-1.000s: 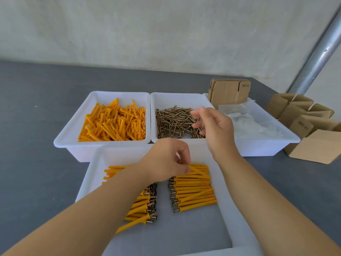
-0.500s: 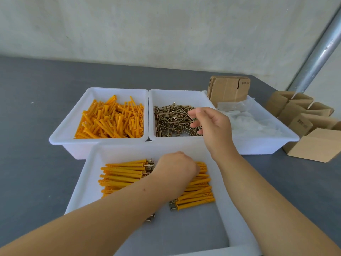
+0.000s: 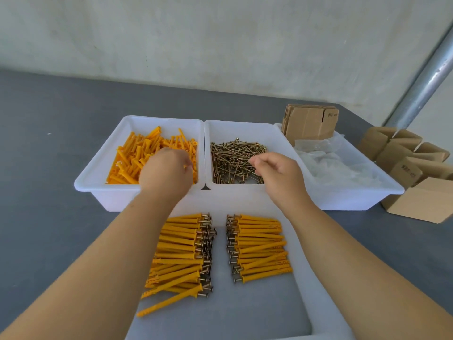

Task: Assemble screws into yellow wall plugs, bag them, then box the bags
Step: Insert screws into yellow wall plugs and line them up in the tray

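From the head camera, the left hand (image 3: 166, 171) reaches knuckles-up into a smooth white plastic bin (image 3: 98, 173) of loose ribbed yellow plugs (image 3: 133, 155), its fingers curled down among them, though whether they grip one cannot be told. The right hand (image 3: 277, 171) hovers over the next bin's tangle of thin brassy screws (image 3: 232, 158), fingers loosely curled with thumb and forefinger near each other, a pinched screw not discernible. Nearer, a flat white tray (image 3: 318, 303) holds two rows of plug-and-screw sets (image 3: 259, 249), heads facing inward; crinkled clear bags (image 3: 331, 165) and brown cardboard boxes (image 3: 416, 168) lie rightward.
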`<state>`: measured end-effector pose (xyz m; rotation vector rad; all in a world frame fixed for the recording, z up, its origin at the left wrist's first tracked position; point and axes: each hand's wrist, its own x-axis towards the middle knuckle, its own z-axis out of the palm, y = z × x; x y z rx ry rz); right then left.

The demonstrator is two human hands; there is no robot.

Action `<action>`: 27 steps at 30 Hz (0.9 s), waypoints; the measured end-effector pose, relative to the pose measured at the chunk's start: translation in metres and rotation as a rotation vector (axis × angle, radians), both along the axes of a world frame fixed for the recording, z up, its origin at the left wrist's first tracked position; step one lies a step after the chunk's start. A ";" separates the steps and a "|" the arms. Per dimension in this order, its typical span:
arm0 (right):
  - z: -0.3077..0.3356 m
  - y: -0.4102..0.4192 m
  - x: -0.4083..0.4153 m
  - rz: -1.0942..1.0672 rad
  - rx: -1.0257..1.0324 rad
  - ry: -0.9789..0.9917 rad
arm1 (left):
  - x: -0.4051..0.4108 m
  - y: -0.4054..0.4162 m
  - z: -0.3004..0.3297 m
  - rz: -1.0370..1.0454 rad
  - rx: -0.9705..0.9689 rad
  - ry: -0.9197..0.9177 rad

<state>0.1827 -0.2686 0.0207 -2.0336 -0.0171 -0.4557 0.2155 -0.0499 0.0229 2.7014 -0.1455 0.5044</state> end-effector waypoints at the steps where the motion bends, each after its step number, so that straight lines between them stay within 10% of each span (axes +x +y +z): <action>1: -0.001 0.002 0.003 0.007 -0.051 0.035 | 0.003 0.004 -0.002 0.044 0.025 0.104; 12: 0.021 0.044 0.070 0.337 -0.963 0.812 | 0.008 0.004 -0.007 0.039 0.162 0.379; 21: 0.011 0.045 0.086 0.181 -0.513 0.963 | 0.009 0.001 -0.005 0.076 0.177 0.497; 27: -0.001 0.050 0.084 -0.070 -0.468 0.658 | 0.011 -0.001 -0.006 0.125 0.115 0.445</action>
